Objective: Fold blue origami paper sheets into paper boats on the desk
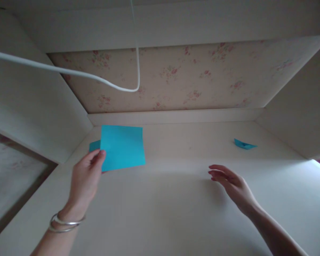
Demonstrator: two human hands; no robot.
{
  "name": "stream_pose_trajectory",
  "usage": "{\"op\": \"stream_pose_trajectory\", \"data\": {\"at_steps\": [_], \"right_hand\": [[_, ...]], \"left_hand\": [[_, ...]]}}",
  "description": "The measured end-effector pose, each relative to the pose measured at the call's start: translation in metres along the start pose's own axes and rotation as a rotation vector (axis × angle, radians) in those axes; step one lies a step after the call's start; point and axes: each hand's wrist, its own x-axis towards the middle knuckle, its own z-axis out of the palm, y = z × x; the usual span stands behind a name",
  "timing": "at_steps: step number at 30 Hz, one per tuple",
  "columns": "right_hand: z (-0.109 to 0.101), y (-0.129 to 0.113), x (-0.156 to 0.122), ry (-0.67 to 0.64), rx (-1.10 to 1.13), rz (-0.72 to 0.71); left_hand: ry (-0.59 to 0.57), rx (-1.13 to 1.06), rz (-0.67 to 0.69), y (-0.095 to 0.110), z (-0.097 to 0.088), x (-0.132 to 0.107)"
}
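A flat blue sheet of paper [122,147] is pinched along its left edge by my left hand [86,174], thumb on the near face and fingers hidden behind. Behind that sheet and my fingers, another piece of blue paper [95,145] shows in part; whether it lies on the table cannot be made out. My right hand [233,186] hovers over the white table [160,213], fingers loosely bent and apart, with nothing in them. Beyond it, at the back right, lies a small folded blue paper boat [244,144].
A white cable [96,77] hangs across the upper left. White panels stand at the left [34,92] and right [301,99] of the table. Behind the back ledge [176,116] is floral wallpaper [173,78].
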Motion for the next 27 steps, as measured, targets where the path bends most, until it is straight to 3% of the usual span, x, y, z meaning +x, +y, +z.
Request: {"op": "stream_pose_trajectory", "data": {"at_steps": [5, 7, 9, 17, 27], "right_hand": [[0.026, -0.032, -0.008, -0.252, 0.33, 0.123], [0.039, -0.033, -0.007, -0.311, 0.27, 0.113], [0.05, -0.027, -0.004, -0.301, 0.072, 0.042], [0.062, -0.003, -0.001, -0.196, -0.146, -0.036], [0.056, -0.004, -0.002, -0.28, -0.144, -0.133]], "left_hand": [[-0.376, -0.266, -0.108, 0.011, 0.074, -0.067], [-0.441, -0.288, -0.129, 0.011, 0.096, -0.086], [-0.484, -0.296, -0.138, 0.01, 0.111, -0.095], [-0.627, -0.327, -0.132, 0.006, 0.115, -0.092], [-0.672, -0.44, -0.235, 0.006, 0.108, -0.092]]}}
